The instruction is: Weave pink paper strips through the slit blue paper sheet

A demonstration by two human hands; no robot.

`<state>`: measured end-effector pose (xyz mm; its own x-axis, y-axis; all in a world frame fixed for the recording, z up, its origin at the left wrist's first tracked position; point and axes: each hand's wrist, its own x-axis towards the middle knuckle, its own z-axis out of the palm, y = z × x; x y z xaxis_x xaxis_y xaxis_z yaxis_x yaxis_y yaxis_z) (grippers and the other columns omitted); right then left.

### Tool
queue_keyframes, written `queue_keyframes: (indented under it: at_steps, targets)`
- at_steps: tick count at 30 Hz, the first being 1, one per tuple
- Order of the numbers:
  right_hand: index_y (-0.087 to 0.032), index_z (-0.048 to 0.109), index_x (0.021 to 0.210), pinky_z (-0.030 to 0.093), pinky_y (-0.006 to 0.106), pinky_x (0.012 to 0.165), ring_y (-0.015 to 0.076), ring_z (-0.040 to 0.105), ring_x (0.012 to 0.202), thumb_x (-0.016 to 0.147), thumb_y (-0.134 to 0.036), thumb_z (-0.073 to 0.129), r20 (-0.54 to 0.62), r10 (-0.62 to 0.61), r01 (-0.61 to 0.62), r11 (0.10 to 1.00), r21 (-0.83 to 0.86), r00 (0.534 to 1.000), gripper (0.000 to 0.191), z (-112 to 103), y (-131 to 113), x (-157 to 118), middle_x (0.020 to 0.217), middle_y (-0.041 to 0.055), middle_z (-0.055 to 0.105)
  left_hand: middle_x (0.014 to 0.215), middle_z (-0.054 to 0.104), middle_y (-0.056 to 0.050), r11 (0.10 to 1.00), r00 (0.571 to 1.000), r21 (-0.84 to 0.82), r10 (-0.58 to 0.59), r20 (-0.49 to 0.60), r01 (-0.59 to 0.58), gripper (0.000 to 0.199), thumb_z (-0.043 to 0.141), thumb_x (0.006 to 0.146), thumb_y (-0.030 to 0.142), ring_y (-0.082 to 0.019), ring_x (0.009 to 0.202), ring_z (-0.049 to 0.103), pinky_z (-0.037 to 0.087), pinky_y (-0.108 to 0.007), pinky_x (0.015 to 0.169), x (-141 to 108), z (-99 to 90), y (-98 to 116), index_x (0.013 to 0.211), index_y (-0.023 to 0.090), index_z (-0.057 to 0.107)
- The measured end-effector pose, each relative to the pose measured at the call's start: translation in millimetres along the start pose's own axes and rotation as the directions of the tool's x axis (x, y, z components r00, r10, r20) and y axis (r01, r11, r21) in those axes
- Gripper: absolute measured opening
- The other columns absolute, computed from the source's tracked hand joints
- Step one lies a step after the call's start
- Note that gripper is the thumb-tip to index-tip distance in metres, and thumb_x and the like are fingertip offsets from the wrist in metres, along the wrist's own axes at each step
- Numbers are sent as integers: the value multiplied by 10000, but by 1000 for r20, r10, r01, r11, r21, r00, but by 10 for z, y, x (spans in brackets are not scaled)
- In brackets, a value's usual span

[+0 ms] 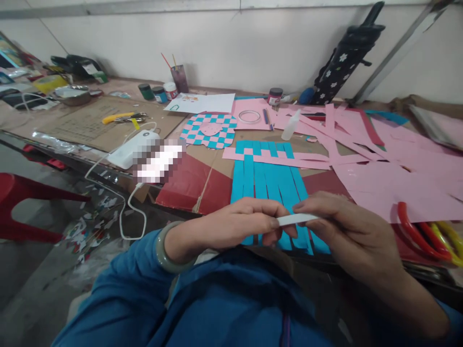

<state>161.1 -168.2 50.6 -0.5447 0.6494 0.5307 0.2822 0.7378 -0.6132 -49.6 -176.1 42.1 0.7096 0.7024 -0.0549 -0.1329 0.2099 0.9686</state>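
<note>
Fingertips of the left hand (pixel 249 221) pinch one end of a narrow, whitish, paper-like strip (pixel 293 220), lower centre; the right hand (pixel 365 236) grips the other. It looks light and easily creased, best held flat near both ends. Hands partly hide the slit bright-blue paper sheet (pixel 260 178); pale-pink paper sheets (pixel 387 188) run off the right edge.

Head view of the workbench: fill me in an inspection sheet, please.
Surface: cardboard-covered table.
Job's things: blue slit sheet, pink strip woven near its far end.
Clutter: pink paper spread at right, beside red handles.
Hands: left hand and right hand pinch a pale strip.
Cables: white cable droops past the near edge.
Surroundings: red stool at left; scraps on the floor.
</note>
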Motion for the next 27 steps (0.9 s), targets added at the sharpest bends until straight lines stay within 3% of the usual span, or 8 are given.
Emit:
queue_keyframes:
  at_steps: [5,9,14,20,27]
  targets:
    - [-335,688,977,485,191,674,80,621,759,941,-297,593,-112,282,-236,921,309,953,108,92,128,-67,862,-58,688,705,565,-1,992,996,-97,82,32,-79,193,497,892,219,-112,722,551,419,-240,702,-15,-52,-63,970,149,660]
    - [-354,705,996,500,241,702,111,620,791,917,-392,617,-89,326,-239,828,507,941,125,112,251,-73,882,-37,677,729,586,-6,989,995,-115,98,4,-97,206,492,943,273,-98,699,557,420,-235,697,-15,-67,-76,961,146,653]
    - [-312,693,943,493,192,650,88,624,743,917,-296,622,-43,262,-236,920,312,964,77,83,219,-22,828,-46,676,714,564,8,998,998,-40,58,14,-57,186,492,940,269,-82,687,538,410,-216,677,22,-55,-28,925,141,627]
    - [-291,652,988,503,188,673,84,642,761,917,-190,595,-4,11,-11,999,38,1000,136,24,144,29,837,-46,692,732,565,13,996,999,77,46,1,-46,153,490,916,246,-79,694,529,413,-208,660,61,-68,36,894,144,602]
    - [-267,655,967,519,238,617,121,662,710,878,-126,611,19,-68,68,998,3,997,172,47,122,103,795,-22,704,681,524,22,990,998,144,15,-63,-6,171,506,900,264,-73,645,487,407,-202,625,64,-74,59,810,146,591]
